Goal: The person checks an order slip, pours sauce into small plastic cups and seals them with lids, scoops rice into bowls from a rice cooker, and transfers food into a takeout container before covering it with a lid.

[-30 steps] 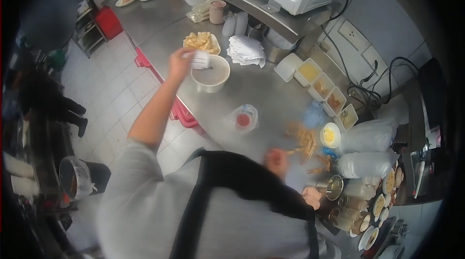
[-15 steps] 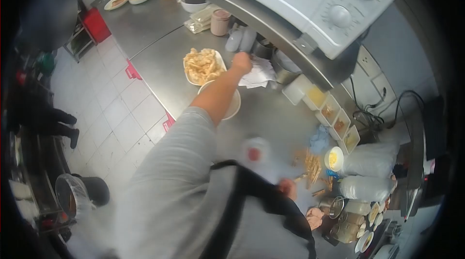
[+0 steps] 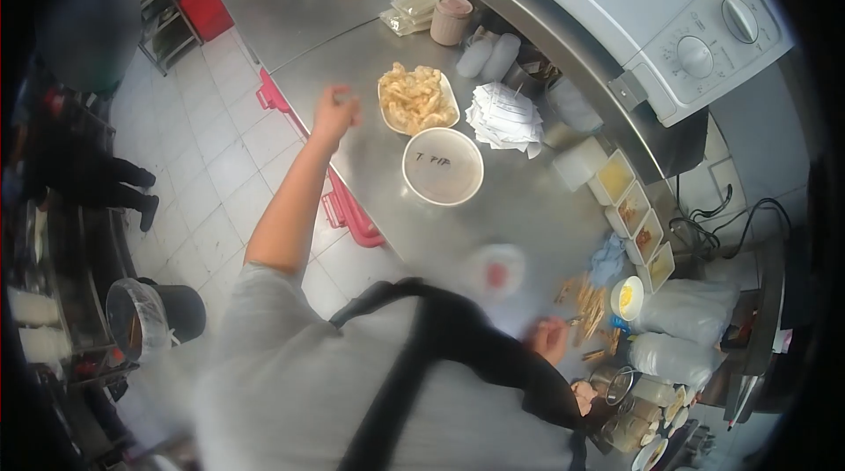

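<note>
My left hand (image 3: pixel 337 114) is held out over the counter's left edge, fingers loosely bent and apart, with nothing visible in them. To its right stands a white square dish (image 3: pixel 417 99) heaped with golden fried pieces. A round white tub (image 3: pixel 443 166) with dark handwriting on its lid touches or nearly touches the dish. My right hand (image 3: pixel 550 341) is low on the right, partly behind the black strap, with curled fingers; whatever they hold is hidden. Beside it lie thin wooden pieces resembling clothes pegs (image 3: pixel 592 304). A blurred clear bag or wrapper with a red mark (image 3: pixel 495 275) lies between my arms.
A stack of paper slips (image 3: pixel 504 117) lies right of the dish. Along the wall stand several small food containers (image 3: pixel 632 209), a blue cloth (image 3: pixel 607 258) and a yellow-filled bowl (image 3: pixel 627 298). A microwave (image 3: pixel 687 31) sits overhead; pink handles (image 3: pixel 348 211) jut from the counter edge.
My left hand has moved left from beside the paper slips to over the counter edge, uncovering the tub's lid. My right hand stays near the wooden pieces. The view has shifted.
</note>
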{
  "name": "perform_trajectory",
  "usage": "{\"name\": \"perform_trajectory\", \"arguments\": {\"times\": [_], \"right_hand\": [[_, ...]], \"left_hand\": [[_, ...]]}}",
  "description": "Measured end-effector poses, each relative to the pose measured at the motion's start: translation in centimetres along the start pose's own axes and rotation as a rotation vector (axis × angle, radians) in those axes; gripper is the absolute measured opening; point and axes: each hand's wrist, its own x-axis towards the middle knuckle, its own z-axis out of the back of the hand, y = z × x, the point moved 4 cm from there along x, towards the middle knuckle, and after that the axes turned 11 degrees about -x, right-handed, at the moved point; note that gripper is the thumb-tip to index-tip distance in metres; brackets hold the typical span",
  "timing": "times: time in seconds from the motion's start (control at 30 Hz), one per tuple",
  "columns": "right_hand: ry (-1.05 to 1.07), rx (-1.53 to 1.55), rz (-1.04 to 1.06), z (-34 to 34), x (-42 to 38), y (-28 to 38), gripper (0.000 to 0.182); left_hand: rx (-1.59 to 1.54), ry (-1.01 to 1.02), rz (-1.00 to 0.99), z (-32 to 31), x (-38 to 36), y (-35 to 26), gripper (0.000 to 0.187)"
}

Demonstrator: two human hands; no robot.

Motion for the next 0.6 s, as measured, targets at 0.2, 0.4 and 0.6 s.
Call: {"name": "perform_trajectory", "arguments": {"times": [0.2,0.4,0.6], "right_hand": [[0.019,-0.089,0.114,-2.4,2.7,3.1,0.016],[0.01,-0.203,0.2,-2.5,2.9,2.7,0.012],[0.011,-0.288,0.218,-2.4,3.1,2.7,0.012]], "left_hand": [[-0.498,0.378,0.355,-4.6,-2.4,4.8,0.051],[-0.621,0.238,0.346,-7.3,-1.9,4.9,0.041],[-0.768,0.055,0.27,-6.6,-0.2,4.3,0.033]]}}
